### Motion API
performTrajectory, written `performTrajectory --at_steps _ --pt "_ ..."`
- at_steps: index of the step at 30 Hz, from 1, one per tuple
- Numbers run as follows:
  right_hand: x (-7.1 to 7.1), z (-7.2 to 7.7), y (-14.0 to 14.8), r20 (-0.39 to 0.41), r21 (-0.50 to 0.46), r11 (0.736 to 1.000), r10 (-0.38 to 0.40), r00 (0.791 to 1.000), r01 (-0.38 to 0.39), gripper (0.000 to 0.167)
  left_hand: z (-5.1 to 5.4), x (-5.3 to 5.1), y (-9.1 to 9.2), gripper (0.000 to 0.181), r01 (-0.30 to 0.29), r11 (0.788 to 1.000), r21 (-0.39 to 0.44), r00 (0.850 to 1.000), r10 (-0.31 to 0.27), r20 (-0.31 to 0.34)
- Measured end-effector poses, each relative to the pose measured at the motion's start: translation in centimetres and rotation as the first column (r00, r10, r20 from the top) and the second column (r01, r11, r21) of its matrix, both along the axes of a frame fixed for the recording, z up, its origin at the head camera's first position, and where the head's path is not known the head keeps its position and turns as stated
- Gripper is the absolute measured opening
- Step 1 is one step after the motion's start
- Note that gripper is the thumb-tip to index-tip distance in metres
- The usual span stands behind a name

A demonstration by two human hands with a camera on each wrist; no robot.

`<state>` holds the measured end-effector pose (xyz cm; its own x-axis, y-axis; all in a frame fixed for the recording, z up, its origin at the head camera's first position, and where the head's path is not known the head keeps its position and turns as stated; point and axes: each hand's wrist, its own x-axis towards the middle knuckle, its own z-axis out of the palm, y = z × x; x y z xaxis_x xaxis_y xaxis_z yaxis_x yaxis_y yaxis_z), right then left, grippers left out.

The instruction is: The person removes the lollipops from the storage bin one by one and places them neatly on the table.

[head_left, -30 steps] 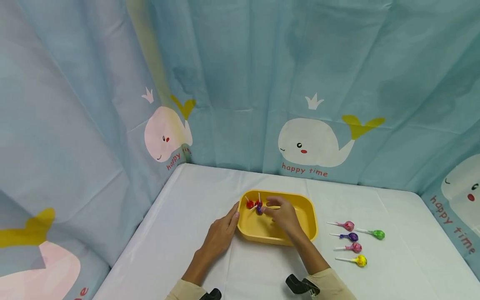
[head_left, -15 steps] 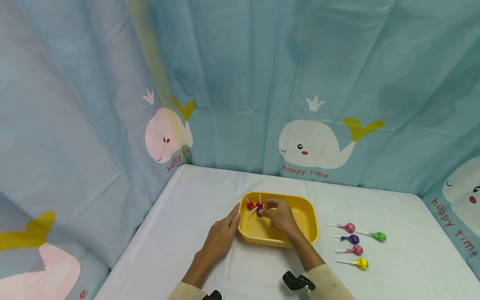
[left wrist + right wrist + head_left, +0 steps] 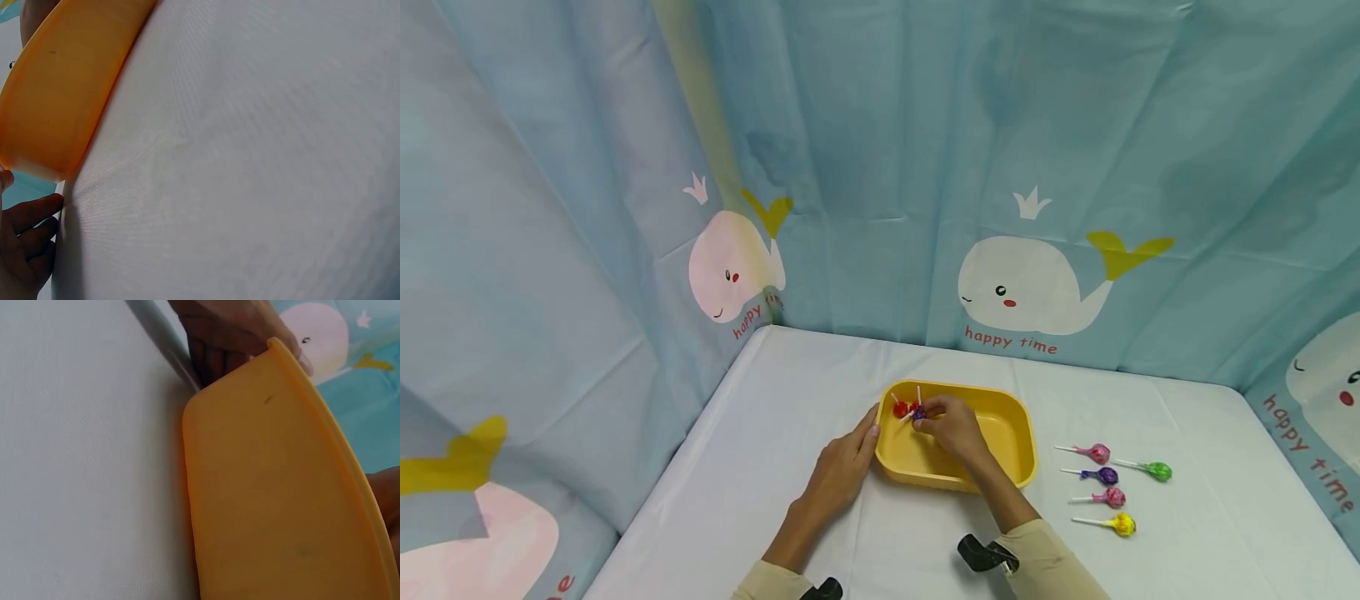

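Note:
In the head view, my left hand (image 3: 841, 468) rests against the left end of the yellow tray (image 3: 955, 481), fingers fairly straight and thumb at the rim. My right hand (image 3: 953, 427) reaches into the tray's left part, where thumb and fingertips pinch the head of a purple lollipop (image 3: 918, 412). A red lollipop (image 3: 900, 409) lies beside it, and another red one is partly hidden behind the fingers. The left wrist view has the left hand (image 3: 26, 240) near the tray's outer wall (image 3: 62, 87). In the right wrist view the tray wall (image 3: 281, 487) hides the lollipops.
Right of the tray on the white cloth (image 3: 1195, 533) lie a green lollipop (image 3: 1159, 471), a purple one (image 3: 1107, 476), a yellow one (image 3: 1123, 524) and two pink ones (image 3: 1099, 453). A blue whale-print curtain (image 3: 880, 167) hangs behind and at the sides.
My right hand has moved slightly left and its fingers have closed on the purple lollipop's head. My left hand has stayed at the tray's end.

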<state>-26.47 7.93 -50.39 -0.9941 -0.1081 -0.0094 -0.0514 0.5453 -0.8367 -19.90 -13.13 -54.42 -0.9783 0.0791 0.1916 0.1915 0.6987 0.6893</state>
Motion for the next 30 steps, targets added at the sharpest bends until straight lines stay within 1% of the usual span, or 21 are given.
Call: performTrajectory --at_steps 6,8,11,16,21,24,27,30 --pt "-0.05 0.0 -0.03 -0.005 0.055 0.998 0.031 1.0 -0.031 0.017 -0.05 0.04 0.06 0.058 -0.003 1.0 -0.007 1.0 0.003 0.004" --pt "-0.07 -0.05 -0.03 -0.011 0.057 0.998 0.032 0.999 -0.031 0.016 -0.05 0.04 0.08 0.059 -0.004 1.0 -0.005 1.0 0.004 0.007" --pt "-0.11 -0.12 -0.04 -0.021 0.061 0.997 0.038 0.999 -0.036 0.015 -0.04 -0.04 0.12 0.058 -0.008 1.0 -0.006 1.0 0.008 -0.006" --pt "-0.18 -0.07 -0.19 -0.015 0.084 0.996 0.04 0.999 -0.039 0.015 0.0 -0.13 0.17 0.058 -0.017 1.0 -0.016 1.0 0.017 -0.015" --pt "-0.15 -0.04 -0.25 -0.021 0.105 0.994 0.035 0.999 -0.032 0.015 0.16 -0.11 0.22 0.058 -0.017 1.0 -0.006 1.0 0.017 0.011" --pt "-0.03 -0.06 -0.24 -0.024 0.118 0.993 0.031 0.999 -0.027 0.015 0.1 -0.12 0.22 0.058 -0.016 1.0 -0.008 1.0 0.016 0.009" --pt "0.2 0.0 -0.13 -0.015 0.115 0.993 0.013 1.0 -0.011 0.017 0.05 -0.09 0.18 0.058 -0.016 1.0 -0.008 1.0 0.016 0.004" --pt "0.42 0.14 0.04 0.009 0.09 0.996 -0.006 1.0 0.005 0.019 0.02 -0.04 0.11 0.058 -0.016 1.0 -0.003 1.0 0.016 0.01"
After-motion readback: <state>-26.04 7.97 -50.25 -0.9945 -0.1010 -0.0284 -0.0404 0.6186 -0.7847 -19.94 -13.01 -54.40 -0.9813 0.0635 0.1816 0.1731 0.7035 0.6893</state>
